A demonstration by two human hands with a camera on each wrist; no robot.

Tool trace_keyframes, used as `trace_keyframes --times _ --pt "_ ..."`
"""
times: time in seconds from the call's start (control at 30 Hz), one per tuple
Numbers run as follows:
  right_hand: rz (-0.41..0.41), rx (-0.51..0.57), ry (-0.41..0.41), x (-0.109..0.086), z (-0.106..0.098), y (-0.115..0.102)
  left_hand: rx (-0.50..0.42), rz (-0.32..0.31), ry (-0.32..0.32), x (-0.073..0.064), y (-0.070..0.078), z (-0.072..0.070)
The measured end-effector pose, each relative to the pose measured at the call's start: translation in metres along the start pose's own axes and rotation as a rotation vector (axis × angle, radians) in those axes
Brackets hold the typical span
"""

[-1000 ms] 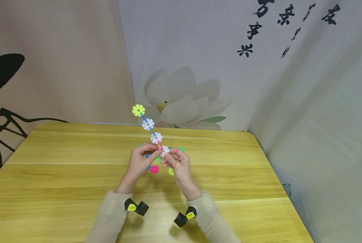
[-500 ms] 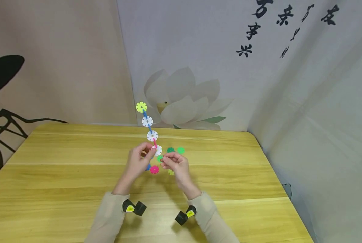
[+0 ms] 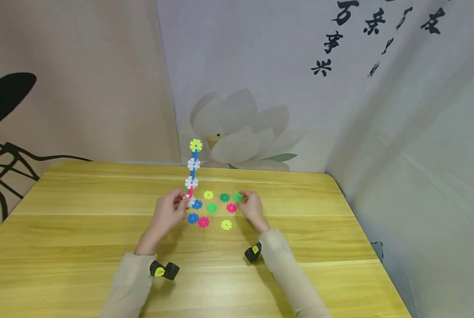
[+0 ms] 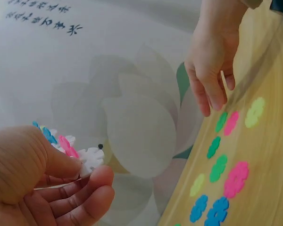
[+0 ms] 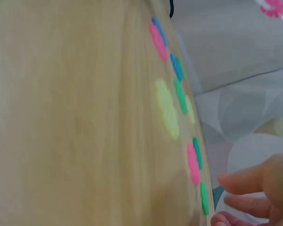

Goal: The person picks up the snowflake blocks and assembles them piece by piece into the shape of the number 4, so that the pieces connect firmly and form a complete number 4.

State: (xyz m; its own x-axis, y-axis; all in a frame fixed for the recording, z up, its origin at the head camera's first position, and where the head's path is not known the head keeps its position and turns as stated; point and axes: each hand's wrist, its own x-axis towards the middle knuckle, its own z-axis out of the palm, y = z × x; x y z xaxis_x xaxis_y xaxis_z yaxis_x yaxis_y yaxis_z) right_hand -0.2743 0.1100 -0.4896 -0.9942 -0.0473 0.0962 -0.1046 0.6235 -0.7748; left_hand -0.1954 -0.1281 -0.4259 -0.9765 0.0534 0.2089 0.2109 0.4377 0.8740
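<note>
My left hand [image 3: 167,211] pinches the bottom white disc [image 4: 91,161] of a chain of notched plastic snowflake discs. The chain rises upright above the hand: a pink disc [image 3: 191,191], then white discs [image 3: 191,182] alternating with blue ones, and a yellow disc [image 3: 195,145] on top. Part of the bottom disc is hidden by the thumb and fingers. My right hand [image 3: 253,207] reaches over the table, its fingers pointing down and holding nothing. Nearest its fingertips lie a light green disc [image 3: 238,197] and a pink disc [image 3: 231,208].
Several loose discs lie between the hands, among them a dark green disc [image 3: 225,197], a blue disc [image 3: 193,218] and a yellow disc [image 3: 226,225]. The wooden table [image 3: 81,229] ends at a printed curtain [image 3: 244,57]. A black chair [image 3: 8,101] stands at left.
My right hand has come off the chain and moved right toward the light green disc. My left hand has drifted left with the chain, which has swung from a slant to upright.
</note>
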Motion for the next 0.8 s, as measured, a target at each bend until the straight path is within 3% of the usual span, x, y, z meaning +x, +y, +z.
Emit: trace_keyframes --times 0.33,0.47,0.63,0.8 --pt "0.013 -0.131 -0.080 0.014 0.001 0.005 0.094 0.054 0.042 0.001 -0.005 -0.007" --pt "0.021 -0.176 -0.112 0.020 -0.001 0.003 0.070 0.030 0.042 0.001 -0.007 -0.010" --pt "0.092 -0.196 -0.156 0.025 -0.007 0.001 0.006 -0.019 0.048 0.000 -0.009 -0.013" --pt "0.126 -0.128 -0.130 0.024 -0.010 0.006 -0.059 -0.056 0.070 0.000 -0.011 -0.015"
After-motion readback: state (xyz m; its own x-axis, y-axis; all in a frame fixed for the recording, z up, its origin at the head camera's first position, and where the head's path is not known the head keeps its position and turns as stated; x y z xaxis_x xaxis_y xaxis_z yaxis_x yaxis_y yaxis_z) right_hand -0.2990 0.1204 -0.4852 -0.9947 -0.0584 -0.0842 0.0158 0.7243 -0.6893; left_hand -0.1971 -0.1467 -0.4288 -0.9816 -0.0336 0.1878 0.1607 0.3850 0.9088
